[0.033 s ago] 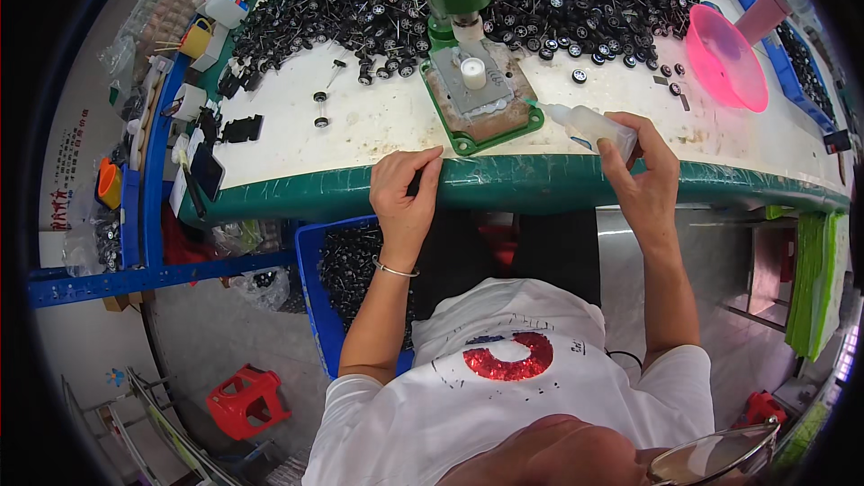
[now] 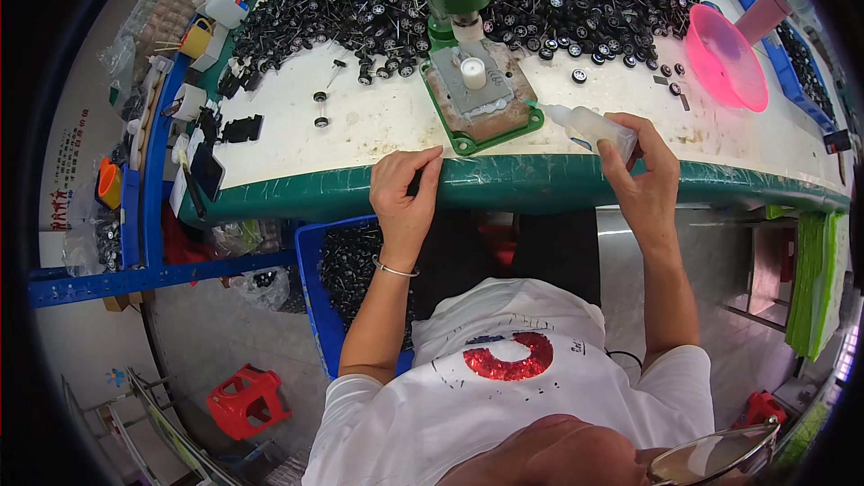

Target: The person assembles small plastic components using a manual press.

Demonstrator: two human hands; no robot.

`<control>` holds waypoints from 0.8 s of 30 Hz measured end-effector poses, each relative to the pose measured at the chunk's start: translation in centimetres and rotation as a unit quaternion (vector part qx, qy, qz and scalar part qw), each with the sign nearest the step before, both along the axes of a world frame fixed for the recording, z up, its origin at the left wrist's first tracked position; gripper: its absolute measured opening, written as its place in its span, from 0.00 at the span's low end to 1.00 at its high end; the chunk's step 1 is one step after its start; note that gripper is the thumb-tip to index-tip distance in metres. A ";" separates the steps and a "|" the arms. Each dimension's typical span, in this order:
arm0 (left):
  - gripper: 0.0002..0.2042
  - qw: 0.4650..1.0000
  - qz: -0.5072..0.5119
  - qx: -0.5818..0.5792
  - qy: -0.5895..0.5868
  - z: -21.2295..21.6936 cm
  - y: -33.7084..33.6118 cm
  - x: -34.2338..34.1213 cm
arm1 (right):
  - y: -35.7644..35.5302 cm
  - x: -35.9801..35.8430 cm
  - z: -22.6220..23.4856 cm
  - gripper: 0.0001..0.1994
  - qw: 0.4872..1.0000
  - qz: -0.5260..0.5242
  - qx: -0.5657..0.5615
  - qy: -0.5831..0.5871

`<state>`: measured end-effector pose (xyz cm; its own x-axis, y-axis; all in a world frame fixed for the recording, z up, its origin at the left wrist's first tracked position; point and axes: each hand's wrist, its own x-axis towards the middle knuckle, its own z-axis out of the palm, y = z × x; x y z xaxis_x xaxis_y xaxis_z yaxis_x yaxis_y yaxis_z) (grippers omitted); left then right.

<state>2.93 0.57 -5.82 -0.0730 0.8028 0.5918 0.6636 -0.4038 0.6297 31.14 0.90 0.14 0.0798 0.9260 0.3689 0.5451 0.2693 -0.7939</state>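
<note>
My right hand grips a translucent squeeze bottle, tilted so its narrow nozzle points left. The nozzle's greenish tip is beside the right corner of the green-based bench press. On that base lies a grey plate with a short white cylinder standing on it, below the press ram. At the table's front edge, left of the base, my left hand is closed, thumb against curled fingers. A dark patch shows between them; what it is I cannot make out.
A large heap of black toy wheels on axles covers the far table. At the right stands a pink basin. Loose wheel pairs and a black part lie left. A blue crate of black pieces sits below the table edge.
</note>
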 end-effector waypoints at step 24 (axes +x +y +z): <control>0.05 1.000 -0.006 0.016 0.002 -0.3 0.1 -0.1 | -0.3 -0.4 -0.2 0.14 1.000 0.005 0.014 -0.003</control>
<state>2.81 0.67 -6.15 -0.0611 0.7848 0.6167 0.6616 -0.4308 0.6137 30.77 0.62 -0.03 0.0689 0.9164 0.3943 0.5467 0.2959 -0.7833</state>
